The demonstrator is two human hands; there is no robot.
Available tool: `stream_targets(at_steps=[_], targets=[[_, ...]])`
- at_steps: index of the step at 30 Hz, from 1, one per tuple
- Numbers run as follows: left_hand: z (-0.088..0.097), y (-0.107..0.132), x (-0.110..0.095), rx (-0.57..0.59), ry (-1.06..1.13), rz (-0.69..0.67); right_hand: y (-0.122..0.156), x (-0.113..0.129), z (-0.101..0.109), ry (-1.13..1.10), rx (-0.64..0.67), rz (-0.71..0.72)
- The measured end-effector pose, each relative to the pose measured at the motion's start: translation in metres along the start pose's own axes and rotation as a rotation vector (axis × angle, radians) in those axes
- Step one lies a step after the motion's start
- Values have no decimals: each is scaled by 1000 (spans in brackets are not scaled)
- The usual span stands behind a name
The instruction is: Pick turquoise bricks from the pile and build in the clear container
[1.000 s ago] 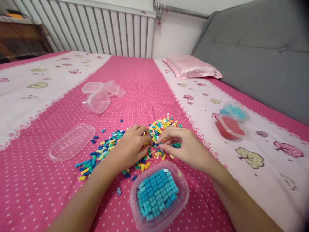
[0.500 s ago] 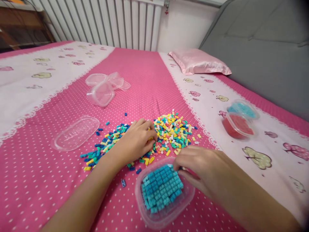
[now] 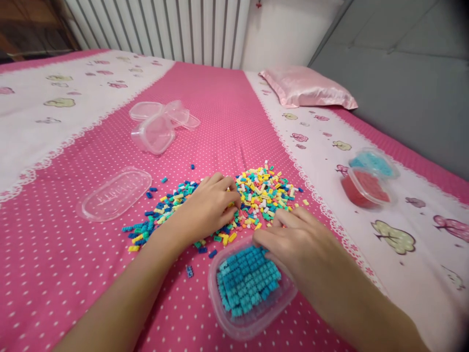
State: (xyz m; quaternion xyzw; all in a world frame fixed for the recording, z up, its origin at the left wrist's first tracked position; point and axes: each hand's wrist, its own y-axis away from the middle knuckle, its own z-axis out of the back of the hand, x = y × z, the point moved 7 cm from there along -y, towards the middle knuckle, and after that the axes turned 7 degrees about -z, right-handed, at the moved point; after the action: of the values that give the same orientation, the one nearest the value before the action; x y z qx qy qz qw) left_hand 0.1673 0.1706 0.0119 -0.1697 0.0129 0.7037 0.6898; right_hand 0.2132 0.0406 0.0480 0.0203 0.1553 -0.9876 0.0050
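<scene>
My left hand (image 3: 213, 203) rests in a pile of small plastic building bricks (image 3: 266, 193) of mixed colours, fingers curled down among them; whatever they pinch is hidden. My right hand (image 3: 298, 239) hangs over the far right rim of a clear plastic tub (image 3: 240, 330), its fingers bent together with their tips out of sight. Inside the tub, blue and teal bricks (image 3: 247, 281) stand packed in neat rows. A lone dark blue brick (image 3: 189, 271) lies on the cloth left of the tub.
Left of the pile lies a clear lid (image 3: 115, 194). Farther back are empty clear tubs and lids (image 3: 156, 132). On the right stand tubs of red pieces (image 3: 361, 188) and light blue pieces (image 3: 372, 164). A pink pillow (image 3: 308, 87) lies against the grey headboard (image 3: 399, 83).
My right hand has shifted left and slightly up, across the tub's far rim, and its fingers have curled in more. My left hand stays in the pile. The view has tilted slightly downward.
</scene>
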Motion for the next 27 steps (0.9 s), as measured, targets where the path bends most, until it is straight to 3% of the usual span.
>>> stream_targets(at_steps=[27], targets=[[-3, 0, 3, 7, 30, -21, -3, 8, 1, 65, -34, 16]])
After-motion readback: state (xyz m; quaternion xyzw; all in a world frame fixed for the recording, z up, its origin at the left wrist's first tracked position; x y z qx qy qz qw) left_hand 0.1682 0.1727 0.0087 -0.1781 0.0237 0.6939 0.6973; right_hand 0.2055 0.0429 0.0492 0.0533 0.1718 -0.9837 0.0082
